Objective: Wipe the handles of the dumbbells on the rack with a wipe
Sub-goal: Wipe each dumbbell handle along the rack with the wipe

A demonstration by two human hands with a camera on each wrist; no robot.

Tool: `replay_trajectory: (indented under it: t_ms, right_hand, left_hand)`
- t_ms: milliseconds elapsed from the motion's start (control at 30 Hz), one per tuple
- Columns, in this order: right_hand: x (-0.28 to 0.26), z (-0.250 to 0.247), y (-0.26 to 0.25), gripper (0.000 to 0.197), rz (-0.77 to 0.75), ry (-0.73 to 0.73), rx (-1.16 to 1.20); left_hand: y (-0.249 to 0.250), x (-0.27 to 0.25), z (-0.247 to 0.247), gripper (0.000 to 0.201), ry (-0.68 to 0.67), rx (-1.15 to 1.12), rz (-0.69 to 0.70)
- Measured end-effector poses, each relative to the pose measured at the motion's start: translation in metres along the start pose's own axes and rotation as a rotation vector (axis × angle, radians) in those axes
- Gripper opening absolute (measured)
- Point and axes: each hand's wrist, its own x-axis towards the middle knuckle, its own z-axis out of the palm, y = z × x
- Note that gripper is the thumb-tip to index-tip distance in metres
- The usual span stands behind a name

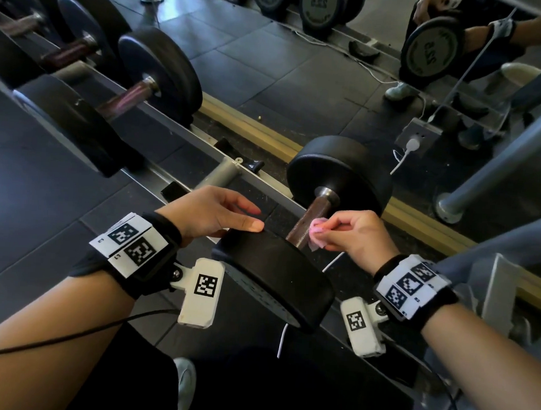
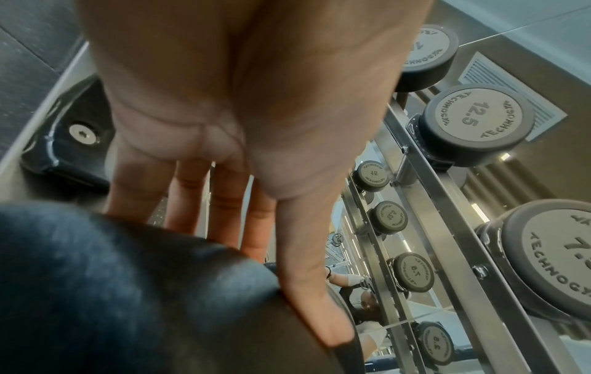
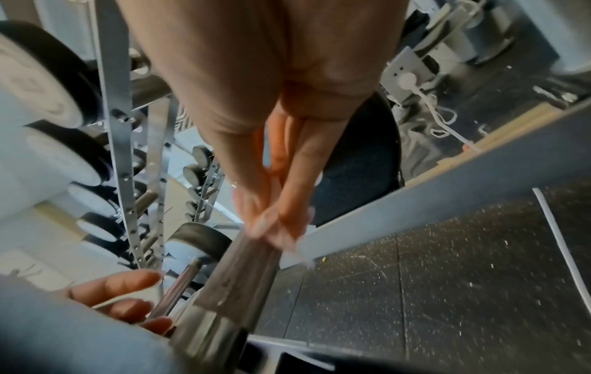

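A black dumbbell [image 1: 339,174] lies across the rack rails in front of me, its steel handle [image 1: 309,221] running between the two heads. My right hand [image 1: 352,232] pinches a small pink wipe [image 1: 316,235] and holds it against the handle's right side, close to the near head [image 1: 275,277]. In the right wrist view the fingertips [image 3: 275,227] press on the shiny handle [image 3: 236,275]; the wipe is blurred there. My left hand [image 1: 218,214] has straight fingers, and its thumb [image 2: 307,286] rests on the rim of the near head [image 2: 128,291].
More dumbbells [image 1: 127,94] lie on the rack rail [image 1: 203,148] to the left. A mirror behind reflects the rack and a person's legs [image 1: 453,42]. A wall socket with a white plug [image 1: 412,145] and cable sits at the mirror's foot. Black rubber floor lies below.
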Motion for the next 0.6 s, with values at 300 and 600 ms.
replay_trajectory:
  t_ms: [300, 600]
  right_hand:
    - [0.010, -0.016, -0.022, 0.022, -0.095, 0.111, -0.134]
    - [0.012, 0.007, -0.046, 0.013, 0.096, -0.210, -0.227]
  left_hand:
    - [0.007, -0.007, 0.002, 0.040, -0.018, -0.030, 0.004]
    - [-0.003, -0.005, -0.009, 0.043, -0.088, -0.002, 0.094]
